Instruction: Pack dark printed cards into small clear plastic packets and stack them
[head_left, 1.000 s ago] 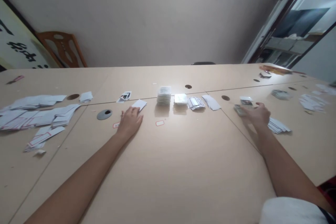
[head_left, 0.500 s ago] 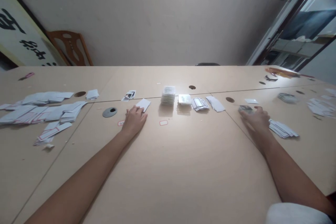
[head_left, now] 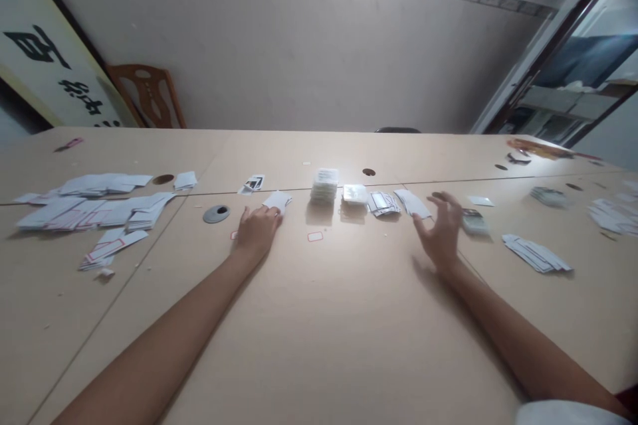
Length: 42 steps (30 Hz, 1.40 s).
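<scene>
My left hand (head_left: 256, 234) lies low on the table, its fingertips resting at the near edge of a small white card pile (head_left: 278, 200). The thumb is spread to the left, and the finger undersides are hidden. Over the table to the right, my right hand (head_left: 441, 231) has thumb and fingers apart with nothing between them. It is nearest to a fan of white cards (head_left: 411, 202). Just right of it sits a stack of clear-looking flat pieces (head_left: 474, 222). Between my hands stand a tall stack of clear cases (head_left: 324, 186), a shorter one (head_left: 354, 194) and black-edged cards (head_left: 383, 203).
Long white paper strips (head_left: 100, 211) cover the left side. A grey cable grommet (head_left: 216, 214) and a red-framed label (head_left: 316, 236) lie nearer the middle. At right are fanned white cards (head_left: 537, 254) and another clear stack (head_left: 549, 196). A pink-handled cutter (head_left: 70, 145) lies far left.
My right hand has left the clear stack at the right and moved left, toward the fanned white cards. My left hand stays at the small card pile. The view has shifted slightly.
</scene>
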Motion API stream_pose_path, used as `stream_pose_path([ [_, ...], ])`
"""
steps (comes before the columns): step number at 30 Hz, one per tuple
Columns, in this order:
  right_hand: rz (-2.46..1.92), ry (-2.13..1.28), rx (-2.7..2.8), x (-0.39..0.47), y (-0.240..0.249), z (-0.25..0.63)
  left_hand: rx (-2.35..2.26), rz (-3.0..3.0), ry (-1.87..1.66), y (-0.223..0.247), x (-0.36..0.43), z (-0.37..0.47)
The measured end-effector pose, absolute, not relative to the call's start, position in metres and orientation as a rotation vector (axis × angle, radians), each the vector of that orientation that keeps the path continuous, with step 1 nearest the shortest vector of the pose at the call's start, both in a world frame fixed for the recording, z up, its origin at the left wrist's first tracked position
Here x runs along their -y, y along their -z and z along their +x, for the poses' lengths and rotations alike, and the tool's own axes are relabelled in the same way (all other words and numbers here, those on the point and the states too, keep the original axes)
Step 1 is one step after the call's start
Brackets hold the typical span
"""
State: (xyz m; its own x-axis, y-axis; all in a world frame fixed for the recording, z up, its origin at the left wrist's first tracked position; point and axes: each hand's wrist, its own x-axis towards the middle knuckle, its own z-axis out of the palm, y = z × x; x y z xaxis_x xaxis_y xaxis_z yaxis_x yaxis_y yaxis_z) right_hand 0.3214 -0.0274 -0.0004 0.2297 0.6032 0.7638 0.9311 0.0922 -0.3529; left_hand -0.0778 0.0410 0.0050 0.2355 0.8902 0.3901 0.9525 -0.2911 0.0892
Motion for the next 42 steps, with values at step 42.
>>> stream_pose_path([
  [42, -0.854, -1.553, 1.19, -0.003, 0.008, 0.147, 1.483, -2.594, 1.495, -0.006, 0.009, -0.029],
])
